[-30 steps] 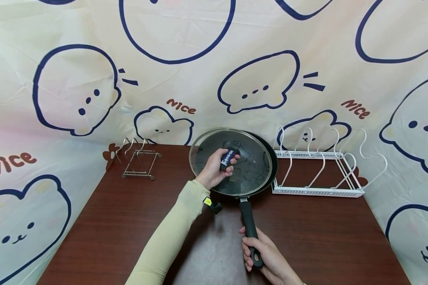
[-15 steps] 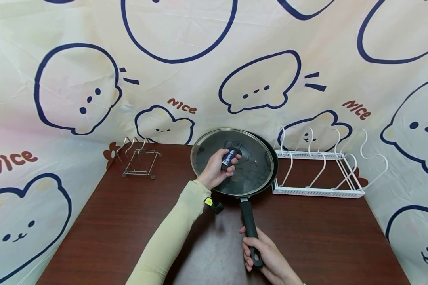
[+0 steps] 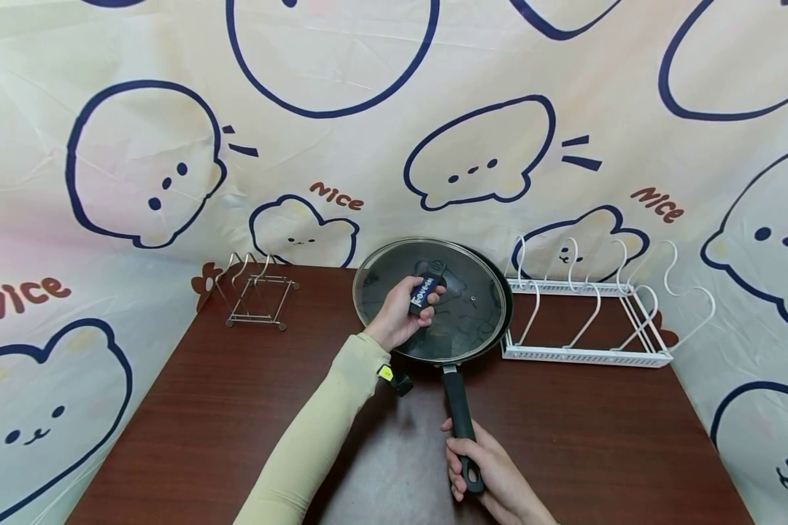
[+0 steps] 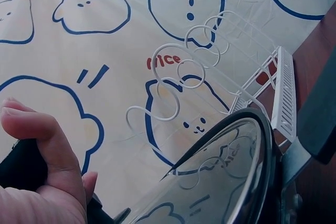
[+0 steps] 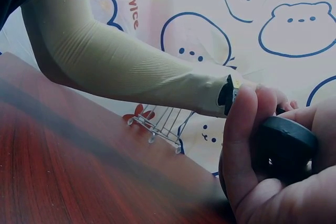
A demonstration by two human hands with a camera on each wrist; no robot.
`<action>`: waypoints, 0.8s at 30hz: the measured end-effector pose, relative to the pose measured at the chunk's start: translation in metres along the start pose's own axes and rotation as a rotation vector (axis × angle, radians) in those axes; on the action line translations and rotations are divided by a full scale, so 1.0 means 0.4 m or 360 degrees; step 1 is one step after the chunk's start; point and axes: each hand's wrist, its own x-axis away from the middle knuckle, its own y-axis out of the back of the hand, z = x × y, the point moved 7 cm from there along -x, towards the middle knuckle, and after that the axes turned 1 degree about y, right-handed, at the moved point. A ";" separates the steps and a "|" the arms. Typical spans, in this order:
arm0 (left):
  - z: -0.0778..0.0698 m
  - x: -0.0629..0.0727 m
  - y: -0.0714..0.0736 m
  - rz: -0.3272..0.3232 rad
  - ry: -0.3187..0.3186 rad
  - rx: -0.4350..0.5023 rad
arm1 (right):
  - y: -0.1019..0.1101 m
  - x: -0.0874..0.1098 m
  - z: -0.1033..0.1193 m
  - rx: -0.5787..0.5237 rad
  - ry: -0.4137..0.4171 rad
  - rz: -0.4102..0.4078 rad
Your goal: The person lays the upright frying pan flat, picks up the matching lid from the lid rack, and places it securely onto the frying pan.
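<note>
A frying pan (image 3: 506, 292) with a black handle (image 3: 456, 401) is at the back middle of the table, a round glass lid (image 3: 469, 317) over it. The pan's dark rim shows past the lid on the right. My left hand (image 3: 397, 313) grips the lid's black knob (image 3: 424, 293), which bears a blue and white label. Lower down, my right hand (image 3: 492, 463) has its fingers wrapped round the end of the pan handle, near the hanging hole. The left wrist view shows the glass lid (image 4: 210, 198) lying inside the dark pan rim.
On the right stands a white rack (image 3: 584, 354) with several curved wire dividers, close beside the pan. A small metal wire rack (image 3: 256, 319) sits at the back left of the brown table (image 3: 236, 408). Cartoon-printed cloth (image 3: 368, 160) hangs behind.
</note>
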 end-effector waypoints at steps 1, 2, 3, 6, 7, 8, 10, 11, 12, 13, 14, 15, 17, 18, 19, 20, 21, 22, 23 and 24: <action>0.001 0.000 0.000 0.0000 0.0002 0.0005 | 0.000 -0.001 0.000 -0.0001 0.0001 0.0001; 0.001 0.000 0.001 -0.0001 0.0003 0.0005 | 0.000 -0.001 -0.001 -0.0004 0.0000 0.0002; 0.002 -0.001 0.001 -0.0003 0.0004 0.0006 | 0.000 -0.001 -0.002 -0.0007 -0.0001 0.0005; 0.004 -0.001 0.002 -0.0005 0.0006 0.0011 | 0.000 -0.002 -0.002 -0.0008 0.0000 0.0010; 0.004 -0.001 0.001 -0.0004 0.0006 0.0013 | 0.000 -0.002 -0.002 -0.0007 0.0001 0.0012; 0.004 -0.001 0.001 -0.0004 0.0003 0.0012 | -0.001 -0.002 -0.002 -0.0006 0.0001 0.0013; 0.004 -0.001 -0.001 -0.0003 -0.0002 0.0019 | -0.001 -0.002 -0.001 -0.0002 0.0003 0.0014; 0.004 -0.001 -0.001 -0.0002 -0.0001 0.0024 | -0.001 -0.002 0.000 -0.0002 0.0003 0.0015; 0.004 -0.001 -0.003 0.0000 0.0000 0.0030 | -0.001 -0.002 0.000 -0.0002 0.0003 0.0016; 0.003 -0.001 -0.004 0.0002 -0.0003 0.0032 | -0.001 -0.001 0.000 -0.0002 0.0002 0.0016; 0.003 -0.001 -0.005 0.0003 -0.0004 0.0031 | -0.001 -0.001 0.000 -0.0003 0.0000 0.0018; 0.003 -0.001 -0.005 0.0003 -0.0004 0.0030 | -0.002 -0.001 0.000 -0.0005 -0.0001 0.0019; 0.004 0.000 -0.006 0.0007 -0.0005 0.0022 | -0.002 -0.001 0.001 -0.0006 0.0001 0.0024; 0.003 0.001 -0.007 0.0007 -0.0008 0.0016 | -0.003 -0.001 0.001 -0.0006 0.0003 0.0027; 0.003 0.002 -0.007 0.0008 -0.0009 0.0013 | -0.003 -0.001 0.001 -0.0006 0.0006 0.0030; 0.004 0.002 -0.007 0.0008 -0.0007 0.0013 | -0.004 -0.001 0.002 -0.0006 0.0010 0.0034; 0.003 0.002 -0.007 0.0008 -0.0006 0.0015 | -0.004 0.000 0.002 -0.0005 0.0014 0.0038; 0.003 0.002 -0.008 0.0010 -0.0007 0.0015 | -0.004 0.000 0.003 -0.0004 0.0017 0.0043; 0.003 0.002 -0.007 0.0010 -0.0007 0.0019 | -0.005 0.000 0.003 -0.0005 0.0019 0.0047; 0.003 0.001 -0.008 0.0012 -0.0007 0.0025 | -0.006 0.000 0.003 -0.0006 0.0018 0.0051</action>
